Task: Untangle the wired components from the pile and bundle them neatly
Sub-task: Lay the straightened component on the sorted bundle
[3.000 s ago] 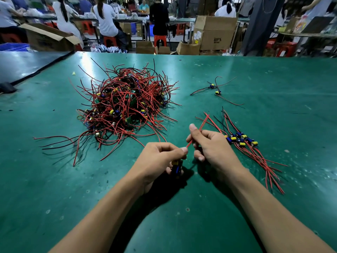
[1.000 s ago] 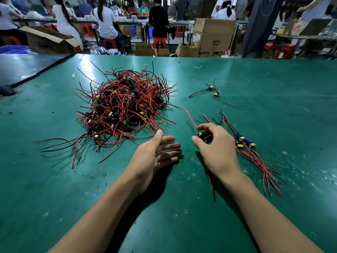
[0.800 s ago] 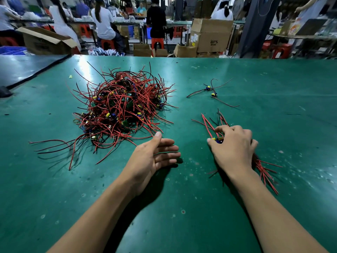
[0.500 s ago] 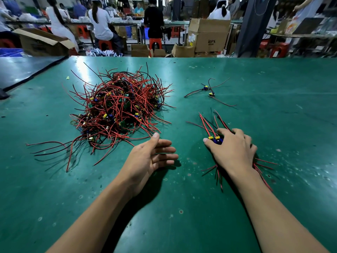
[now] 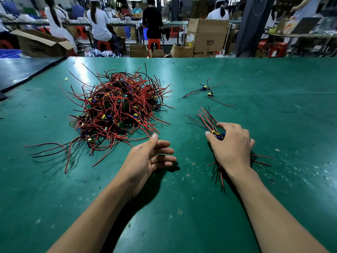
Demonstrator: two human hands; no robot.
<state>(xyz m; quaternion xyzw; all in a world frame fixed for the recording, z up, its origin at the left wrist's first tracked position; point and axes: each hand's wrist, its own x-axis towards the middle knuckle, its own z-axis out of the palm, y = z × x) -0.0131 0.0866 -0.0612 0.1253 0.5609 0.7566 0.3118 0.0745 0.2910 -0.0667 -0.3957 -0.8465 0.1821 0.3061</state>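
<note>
Since the earlier frame, the component worked between both hands is laid on the sorted bundle [image 5: 207, 119], now gathered under the curled fingers of the right hand [image 5: 230, 145], while the left hand [image 5: 145, 157] is rested open and empty just short of the tangled pile [image 5: 116, 106]. Squaring the bundle is judged the step in hand. Next, one component must be drawn from the pile ahead of the left hand without others being dragged along.
</note>
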